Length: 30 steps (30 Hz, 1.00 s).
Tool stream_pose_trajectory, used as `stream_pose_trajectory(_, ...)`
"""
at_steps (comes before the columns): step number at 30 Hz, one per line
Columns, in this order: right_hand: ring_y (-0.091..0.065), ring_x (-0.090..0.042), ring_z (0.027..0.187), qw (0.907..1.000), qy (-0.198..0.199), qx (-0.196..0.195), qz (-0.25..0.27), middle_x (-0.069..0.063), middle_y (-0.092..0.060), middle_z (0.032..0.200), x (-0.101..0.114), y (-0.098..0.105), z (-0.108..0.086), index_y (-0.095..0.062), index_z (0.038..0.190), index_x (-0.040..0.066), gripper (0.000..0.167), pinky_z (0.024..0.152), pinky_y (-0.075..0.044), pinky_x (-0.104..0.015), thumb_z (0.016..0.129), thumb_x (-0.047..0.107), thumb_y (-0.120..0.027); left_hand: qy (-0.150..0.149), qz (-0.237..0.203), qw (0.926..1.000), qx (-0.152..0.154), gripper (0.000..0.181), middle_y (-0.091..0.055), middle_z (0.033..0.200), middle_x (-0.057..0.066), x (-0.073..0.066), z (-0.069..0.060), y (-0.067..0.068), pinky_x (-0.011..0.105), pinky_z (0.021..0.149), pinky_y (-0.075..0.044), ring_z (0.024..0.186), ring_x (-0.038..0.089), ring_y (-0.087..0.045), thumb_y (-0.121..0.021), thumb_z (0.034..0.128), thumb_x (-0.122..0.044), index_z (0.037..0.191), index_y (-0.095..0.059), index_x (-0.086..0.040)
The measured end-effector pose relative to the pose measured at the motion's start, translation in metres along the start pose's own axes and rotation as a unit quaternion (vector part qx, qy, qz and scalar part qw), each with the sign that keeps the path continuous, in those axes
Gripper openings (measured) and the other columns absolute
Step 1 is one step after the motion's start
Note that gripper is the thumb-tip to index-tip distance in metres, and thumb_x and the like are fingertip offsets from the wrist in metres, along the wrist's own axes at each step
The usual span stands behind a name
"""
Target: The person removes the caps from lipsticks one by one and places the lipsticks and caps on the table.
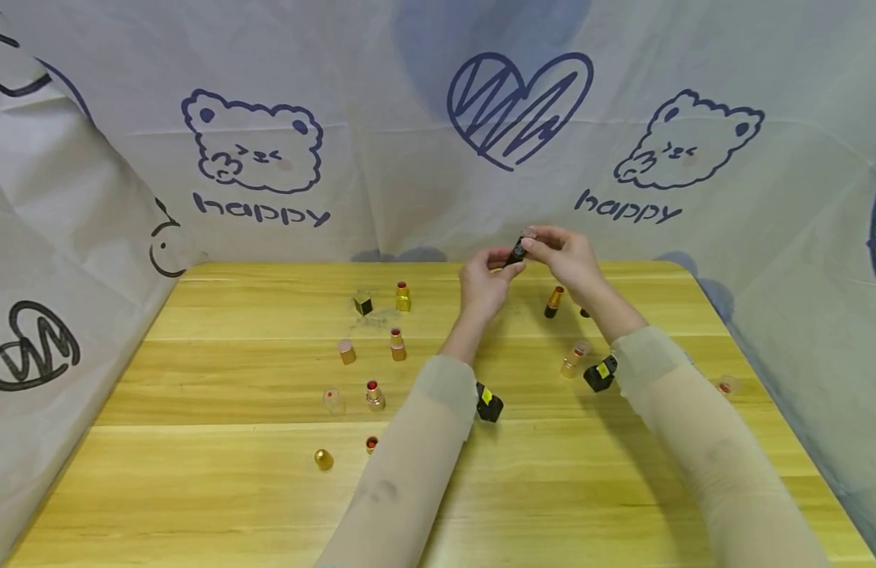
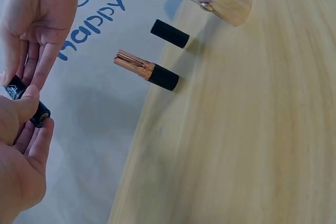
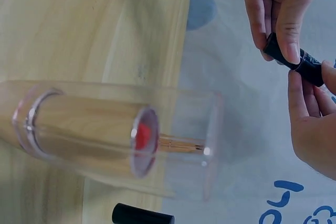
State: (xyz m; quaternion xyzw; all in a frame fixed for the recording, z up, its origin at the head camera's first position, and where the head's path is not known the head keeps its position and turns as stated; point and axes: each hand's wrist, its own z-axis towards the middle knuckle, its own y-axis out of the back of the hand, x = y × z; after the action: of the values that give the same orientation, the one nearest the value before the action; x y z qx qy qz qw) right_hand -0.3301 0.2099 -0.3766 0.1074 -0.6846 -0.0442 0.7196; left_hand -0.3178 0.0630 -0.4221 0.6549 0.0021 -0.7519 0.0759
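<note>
Both hands meet above the table's far edge, around one small black tube (image 1: 516,251). The left hand (image 1: 484,285) pinches its lower end; the right hand (image 1: 571,259) pinches its upper end. In the left wrist view the black tube (image 2: 41,113) lies tilted between the left hand (image 2: 23,169) below and the right hand (image 2: 46,11) above. The right wrist view shows the black tube (image 3: 310,68) in the fingertips of both hands. Nearest on the table is a copper lipstick with a black base (image 1: 554,302), beside a black cap (image 2: 169,33).
Left on the table (image 1: 218,394) stand a gold lipstick (image 1: 403,298), a pink-gold one (image 1: 398,347) and several loose caps. A clear-capped lipstick (image 1: 571,361) stands to the right. Two black blocks with yellow marks (image 1: 490,404) are near the forearms. A drawn-on cloth hangs behind.
</note>
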Motion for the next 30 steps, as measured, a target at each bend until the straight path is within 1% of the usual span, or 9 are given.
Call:
stream_pose_trajectory(4, -0.067, -0.01, 0.106, 0.9992, 0.027, -0.009, 0.027, -0.02, -0.059, 0.138, 0.003, 0.01, 0.004, -0.055, 0.143, -0.007, 0.045, 0.105, -0.053, -0.03, 0.106, 0.017, -0.062, 0.004, 0.02, 0.9997, 0.01, 0.026, -0.075, 0.107, 0.009, 0.004, -0.001, 0.0, 0.026, 0.08, -0.06, 0.102, 0.02, -0.071, -0.081, 0.092, -0.015, 0.114, -0.075, -0.004)
stream_pose_trajectory(7, -0.065, -0.012, 0.11, 0.9965, 0.052, -0.028, 0.059, -0.023, -0.055, 0.143, 0.01, 0.02, 0.006, -0.055, 0.142, -0.01, 0.044, 0.1, -0.055, -0.024, 0.105, 0.014, -0.062, 0.016, 0.028, 0.9995, 0.007, 0.024, -0.075, 0.106, 0.011, 0.013, -0.003, 0.0, 0.026, 0.077, -0.059, 0.101, 0.023, -0.071, -0.081, 0.0917, -0.013, 0.113, -0.075, -0.003)
stream_pose_trajectory(9, -0.063, -0.015, 0.115, 0.9952, 0.058, -0.035, 0.071, -0.023, -0.054, 0.145, 0.017, 0.024, 0.005, -0.055, 0.141, -0.01, 0.045, 0.097, -0.055, -0.021, 0.104, 0.014, -0.064, 0.03, 0.027, 0.9992, 0.001, 0.023, -0.075, 0.105, 0.009, 0.018, -0.005, -0.001, 0.026, 0.075, -0.058, 0.1, 0.022, -0.071, -0.081, 0.0918, -0.014, 0.112, -0.076, -0.005)
stream_pose_trajectory(11, -0.061, -0.018, 0.12, 0.9959, 0.052, -0.038, 0.064, -0.019, -0.056, 0.144, 0.02, 0.025, 0.004, -0.056, 0.142, -0.008, 0.047, 0.098, -0.055, -0.022, 0.103, 0.015, -0.066, 0.036, 0.021, 0.9991, -0.007, 0.023, -0.075, 0.105, 0.007, 0.019, -0.005, -0.001, 0.026, 0.075, -0.058, 0.099, 0.021, -0.07, -0.082, 0.0917, -0.015, 0.112, -0.076, -0.007)
stream_pose_trajectory(15, -0.06, -0.02, 0.122, 0.9975, 0.039, -0.039, 0.043, -0.016, -0.056, 0.144, 0.018, 0.021, -0.001, -0.055, 0.144, -0.005, 0.048, 0.103, -0.054, -0.026, 0.103, 0.018, -0.066, 0.029, 0.011, 0.9993, -0.02, 0.024, -0.075, 0.107, 0.005, 0.017, -0.002, 0.0, 0.028, 0.08, -0.059, 0.102, 0.019, -0.07, -0.081, 0.0921, -0.017, 0.114, -0.075, -0.009)
stream_pose_trajectory(19, -0.062, -0.017, 0.117, 0.9979, 0.036, -0.054, -0.002, -0.012, -0.06, 0.138, 0.015, 0.016, -0.009, -0.059, 0.142, -0.001, 0.045, 0.106, -0.052, -0.03, 0.104, 0.021, -0.066, 0.029, -0.017, 0.999, -0.03, 0.025, -0.074, 0.108, 0.008, 0.016, -0.003, 0.002, 0.027, 0.085, -0.06, 0.104, 0.02, -0.071, -0.081, 0.0924, -0.012, 0.115, -0.073, -0.007)
stream_pose_trajectory(23, -0.061, -0.013, 0.111, 0.9954, 0.032, -0.075, -0.05, -0.008, -0.064, 0.13, 0.016, 0.007, -0.02, -0.062, 0.139, 0.004, 0.042, 0.103, -0.051, -0.029, 0.103, 0.024, -0.068, 0.025, -0.052, 0.9973, -0.045, 0.026, -0.073, 0.109, 0.015, 0.016, -0.004, 0.007, 0.026, 0.088, -0.06, 0.105, 0.025, -0.073, -0.08, 0.0909, -0.004, 0.115, -0.071, -0.001)
stream_pose_trajectory(26, -0.059, -0.014, 0.111, 0.9943, 0.032, -0.084, -0.058, -0.01, -0.065, 0.129, 0.017, -0.003, -0.027, -0.063, 0.138, 0.003, 0.04, 0.1, -0.051, -0.028, 0.102, 0.021, -0.069, 0.027, -0.065, 0.9956, -0.063, 0.026, -0.074, 0.109, 0.017, 0.019, -0.004, 0.011, 0.026, 0.088, -0.06, 0.105, 0.026, -0.073, -0.08, 0.0898, -0.002, 0.114, -0.071, 0.001)
stream_pose_trajectory(30, -0.06, -0.019, 0.116, 0.9934, 0.029, -0.094, -0.058, -0.014, -0.064, 0.132, 0.015, -0.018, -0.034, -0.062, 0.139, 0.002, 0.039, 0.102, -0.052, -0.029, 0.103, 0.016, -0.068, 0.043, -0.059, 0.9938, -0.084, 0.026, -0.075, 0.111, 0.015, 0.021, -0.006, 0.016, 0.029, 0.089, -0.061, 0.106, 0.026, -0.073, -0.08, 0.0894, -0.003, 0.114, -0.071, -0.002)
